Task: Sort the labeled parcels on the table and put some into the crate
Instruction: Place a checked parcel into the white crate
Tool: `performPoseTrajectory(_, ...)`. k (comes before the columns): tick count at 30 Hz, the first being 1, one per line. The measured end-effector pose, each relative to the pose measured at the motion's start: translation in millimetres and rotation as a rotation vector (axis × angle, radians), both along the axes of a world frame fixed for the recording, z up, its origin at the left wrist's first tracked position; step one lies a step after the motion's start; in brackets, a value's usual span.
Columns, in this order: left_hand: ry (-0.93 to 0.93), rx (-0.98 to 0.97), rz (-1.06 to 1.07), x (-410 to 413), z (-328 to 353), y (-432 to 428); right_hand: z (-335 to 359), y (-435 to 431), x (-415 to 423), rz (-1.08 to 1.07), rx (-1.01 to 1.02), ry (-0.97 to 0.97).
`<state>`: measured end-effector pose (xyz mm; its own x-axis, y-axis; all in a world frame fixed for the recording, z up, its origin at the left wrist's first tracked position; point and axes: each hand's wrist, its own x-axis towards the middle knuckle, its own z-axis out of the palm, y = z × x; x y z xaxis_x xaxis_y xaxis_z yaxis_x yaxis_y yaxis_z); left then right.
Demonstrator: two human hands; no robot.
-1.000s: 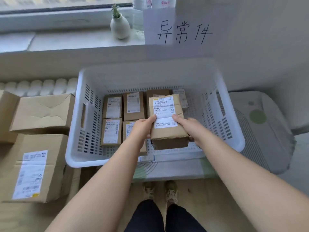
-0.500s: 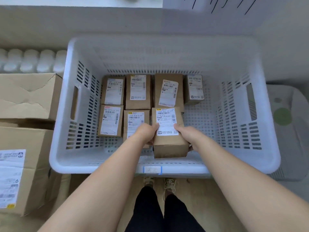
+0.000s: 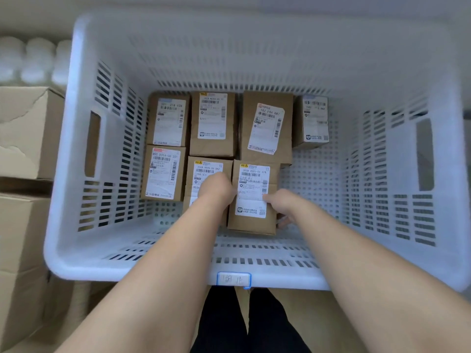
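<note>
Cardboard parcel (image 3: 252, 197) is gripped between left hand (image 3: 216, 191) and right hand (image 3: 280, 203); releasing unevenly could tip it onto the box (image 3: 207, 171) under the left hand.

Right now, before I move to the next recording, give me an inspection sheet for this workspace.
Surface: white slotted crate, floor bare on its right half.
Job's things: seven labeled parcels inside, four in the back row, three in front; held parcel is front right, beside the middle one.
Clutter: large cardboard boxes stacked left of crate.
Grips: left hand and right hand on the held parcel's sides.
Cables: nothing seen.
Surroundings: blue-edged tag on crate's near rim; white rounded objects far left, blurred.
</note>
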<state>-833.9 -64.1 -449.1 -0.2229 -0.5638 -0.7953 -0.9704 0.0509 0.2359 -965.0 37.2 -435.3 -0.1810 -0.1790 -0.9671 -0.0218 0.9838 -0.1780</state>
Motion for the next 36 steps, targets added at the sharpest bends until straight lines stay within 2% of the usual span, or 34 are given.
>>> performPoseTrajectory(7, 0.045, -0.033, 0.026, 2, -9, -4, -20, -11, -1, 0.022, 0.007, 0.030)
performPoseTrajectory(14, 0.038, -0.016, -0.043, 3, -7, -3, -23, -10, 1, 0.148, -0.012, 0.092)
performPoseTrajectory(18, 0.022, 0.062, -0.121, 7, 8, 0, -5, -10, 1, 0.273, -0.055, 0.210)
performPoseTrajectory(22, -0.025, 0.110, -0.180, 9, 28, 8, 23, -4, 0, 0.286, -0.131, 0.278)
performPoseTrajectory(30, 0.013, -0.098, -0.206, 36, 108, 18, 89, 14, 19, 0.218, -0.255, 0.348)
performPoseTrajectory(36, 0.189, -0.341, -0.031, 80, 161, 44, 149, 26, 54, 0.150, -0.493, 0.424)
